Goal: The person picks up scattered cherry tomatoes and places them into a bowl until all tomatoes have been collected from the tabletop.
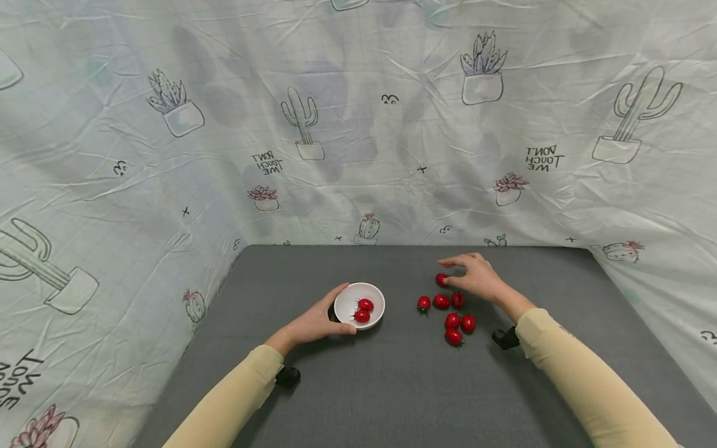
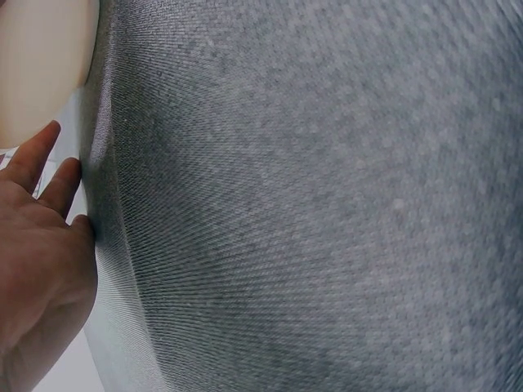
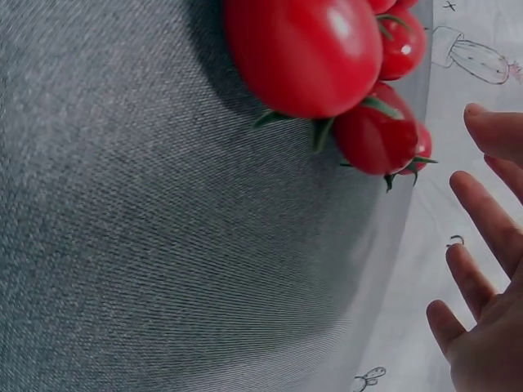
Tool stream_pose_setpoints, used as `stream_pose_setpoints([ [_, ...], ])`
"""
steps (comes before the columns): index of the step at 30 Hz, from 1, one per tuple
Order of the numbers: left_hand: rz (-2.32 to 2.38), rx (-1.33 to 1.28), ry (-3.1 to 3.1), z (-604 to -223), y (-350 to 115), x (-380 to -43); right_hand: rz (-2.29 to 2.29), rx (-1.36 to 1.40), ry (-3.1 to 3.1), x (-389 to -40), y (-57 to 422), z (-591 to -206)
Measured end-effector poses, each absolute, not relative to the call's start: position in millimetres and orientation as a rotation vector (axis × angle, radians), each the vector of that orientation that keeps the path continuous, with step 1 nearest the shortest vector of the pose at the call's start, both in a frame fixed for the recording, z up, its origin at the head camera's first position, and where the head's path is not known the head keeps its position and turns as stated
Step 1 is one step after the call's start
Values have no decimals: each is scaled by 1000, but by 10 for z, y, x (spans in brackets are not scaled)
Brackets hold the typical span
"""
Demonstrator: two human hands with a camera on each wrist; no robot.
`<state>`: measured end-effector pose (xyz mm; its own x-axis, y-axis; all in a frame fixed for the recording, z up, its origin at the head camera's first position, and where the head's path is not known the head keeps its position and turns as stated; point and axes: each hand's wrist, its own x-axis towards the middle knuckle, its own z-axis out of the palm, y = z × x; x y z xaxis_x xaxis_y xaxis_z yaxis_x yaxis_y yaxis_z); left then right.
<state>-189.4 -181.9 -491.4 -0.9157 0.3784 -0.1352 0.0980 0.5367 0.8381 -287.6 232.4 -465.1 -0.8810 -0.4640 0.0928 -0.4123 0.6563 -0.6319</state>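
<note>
A small white bowl (image 1: 342, 292) holds two cherry tomatoes (image 1: 362, 316). My left hand (image 1: 315, 322) holds the bowl from its left side, thumb along the near rim and fingers round the far side. In the left wrist view, the fingertips of the left hand (image 2: 45, 237) are right at the bowl's pale wall (image 2: 41, 65). My right hand (image 1: 475, 277) reaches over the farthest loose cherry tomato (image 1: 441, 280), thumb and fingers spread apart around it. Seen from the right wrist, the fingers (image 3: 482, 216) are extended beyond the tomatoes.
Several more red cherry tomatoes (image 1: 452, 321) with green stems lie on the dark grey table (image 1: 392, 386), between the bowl and my right forearm. A pale cloth (image 1: 358, 124) printed with cacti hangs behind the table and along its sides.
</note>
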Motion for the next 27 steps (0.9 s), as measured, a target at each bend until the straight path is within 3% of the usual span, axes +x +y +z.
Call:
stream_pose_setpoints([
  [13, 1325, 401, 2494, -4930, -1814, -1905, -933, -681, 2766, -2972, 2339, -4794],
  [20, 1409, 376, 2456, -4636, -1698, -1747, -918, -653, 2759, -3027, 2315, -4823],
  [27, 1416, 386, 2448, -4605, -1695, -1739, -926, -647, 2749, -3057, 2312, -4841],
])
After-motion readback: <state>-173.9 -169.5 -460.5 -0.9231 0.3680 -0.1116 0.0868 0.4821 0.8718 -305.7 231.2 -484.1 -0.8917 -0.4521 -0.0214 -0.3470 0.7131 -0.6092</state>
